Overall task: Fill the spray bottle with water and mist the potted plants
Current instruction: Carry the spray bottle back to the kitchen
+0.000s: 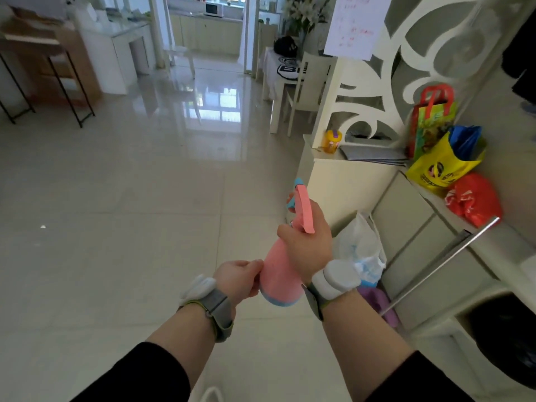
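Person, two bare forearms in view. Both arms wore black sleeves pushed back well short of the wrists. Just behind the left hand sat a grey fabric wrist strap with a thin green edge, carrying a white, ridged plastic unit on its outer side. Just behind the right hand sat a matching grey strap, carrying a smooth, rounded white module.

Large black-and-white letters "B" and part of another show on the cloth over the far table. Red handwriting on the hanging paper sheet is too blurred to read, as is the print on the yellow bag.
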The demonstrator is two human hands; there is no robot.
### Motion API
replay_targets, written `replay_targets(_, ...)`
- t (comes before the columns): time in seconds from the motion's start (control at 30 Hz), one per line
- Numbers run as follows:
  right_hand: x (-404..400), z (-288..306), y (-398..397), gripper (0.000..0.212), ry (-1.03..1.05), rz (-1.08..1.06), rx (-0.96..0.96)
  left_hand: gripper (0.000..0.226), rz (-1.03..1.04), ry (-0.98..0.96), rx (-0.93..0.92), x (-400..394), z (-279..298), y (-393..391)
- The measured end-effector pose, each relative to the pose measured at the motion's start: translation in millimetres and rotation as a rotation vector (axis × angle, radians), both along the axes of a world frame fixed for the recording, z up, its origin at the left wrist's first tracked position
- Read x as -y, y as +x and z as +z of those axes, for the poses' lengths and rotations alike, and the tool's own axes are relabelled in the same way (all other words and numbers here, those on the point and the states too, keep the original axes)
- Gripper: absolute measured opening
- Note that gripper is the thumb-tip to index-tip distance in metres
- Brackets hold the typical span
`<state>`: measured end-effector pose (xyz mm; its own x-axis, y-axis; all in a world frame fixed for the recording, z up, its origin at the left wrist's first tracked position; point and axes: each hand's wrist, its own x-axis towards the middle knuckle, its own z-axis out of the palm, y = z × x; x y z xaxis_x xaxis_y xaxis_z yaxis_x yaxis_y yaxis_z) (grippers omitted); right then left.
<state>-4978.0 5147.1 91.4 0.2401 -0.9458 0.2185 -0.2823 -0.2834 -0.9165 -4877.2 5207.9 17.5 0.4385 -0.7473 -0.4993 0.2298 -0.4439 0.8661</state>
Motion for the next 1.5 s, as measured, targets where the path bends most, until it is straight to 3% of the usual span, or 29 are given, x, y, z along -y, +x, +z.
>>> replay_targets(0.27, 124.3, -0.4, 111.5, 0.048, -0.017, -0.083, 0.065, 0.026, -0.047, 0.034, 0.046, 125.3, 11.7, 116.2)
replay_targets(0.6, 284.7, -8.2, 187.9, 0.05, 0.055, -0.013, 0.04, 0.026, -0.061, 0.033, 0.028, 283.9, 3.7, 192.6)
replay_targets(0.83, 426.9, 3.8, 247.8, 0.025, -0.044, -0.018, 0.007, 0.026, 0.029, 0.008, -0.001, 421.6, 10.7, 242.4)
replay_targets(1.07, 532.6, -0.3, 308.8, 0.029, -0.049, 0.028, -0.058, 0.026, 0.038, 0.049, 0.018, 520.5, 13.3, 300.1)
replay_targets(1.17, 575.7, -3.5, 342.8, 0.042, -0.042, 0.063, -0.03, 0.024, 0.037, 0.047, -0.013, 565.2, 9.8, 334.6)
replay_targets(1.5, 730.8, -16.8, 479.2, 0.043, -0.167, -0.176, 0.099, 0.024, -0.057, 0.035, 0.055, 722.2, 27.8, 472.1)
